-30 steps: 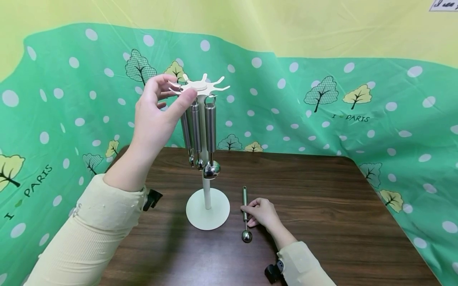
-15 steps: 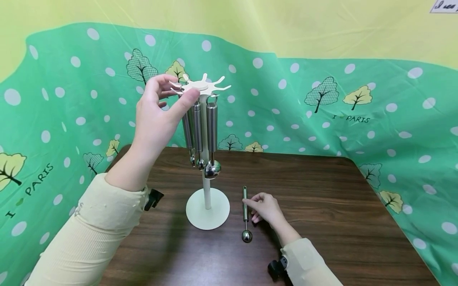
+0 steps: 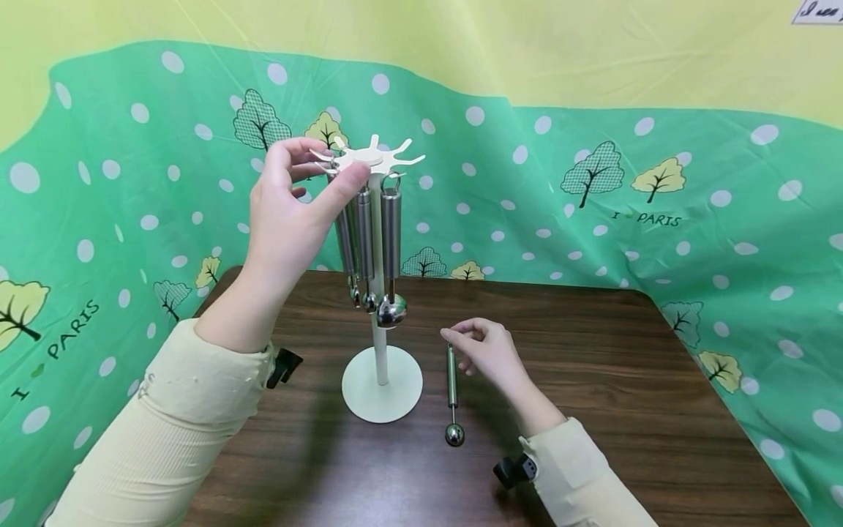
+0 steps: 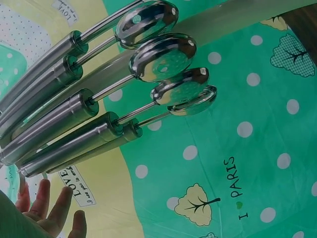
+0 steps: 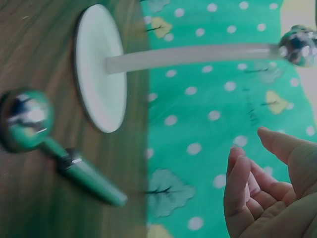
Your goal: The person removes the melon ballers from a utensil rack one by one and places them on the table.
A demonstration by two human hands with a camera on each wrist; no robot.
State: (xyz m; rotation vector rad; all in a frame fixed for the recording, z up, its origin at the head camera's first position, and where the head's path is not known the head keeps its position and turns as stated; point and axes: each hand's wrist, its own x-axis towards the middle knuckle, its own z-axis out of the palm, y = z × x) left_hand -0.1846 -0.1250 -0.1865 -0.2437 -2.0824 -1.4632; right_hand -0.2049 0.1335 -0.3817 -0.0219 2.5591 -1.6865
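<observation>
My left hand (image 3: 290, 201) holds the top of a white rack (image 3: 382, 395), thumb on the spoked disc and fingers at the left hooks. From those hooks hang several steel scoops (image 3: 391, 249), with tubular handles and round bowls; the left wrist view shows their bowls (image 4: 163, 57) close together. Another steel scoop (image 3: 452, 388) lies on the table right of the rack's base, its bowl (image 5: 27, 119) domed side up and towards me. My right hand (image 3: 490, 351) hovers by the handle's far end, thumb and fingers apart with nothing between them in the right wrist view.
The dark wooden table (image 3: 612, 380) reaches back to a green and yellow patterned cloth (image 3: 514, 168) hanging behind and at both sides. The rack's round base (image 3: 358, 406) stands left of the loose scoop.
My right hand has let go of the loose scoop and moved up and away from me along its handle. That scoop lies where it was. My left hand stays at the rack's top.
</observation>
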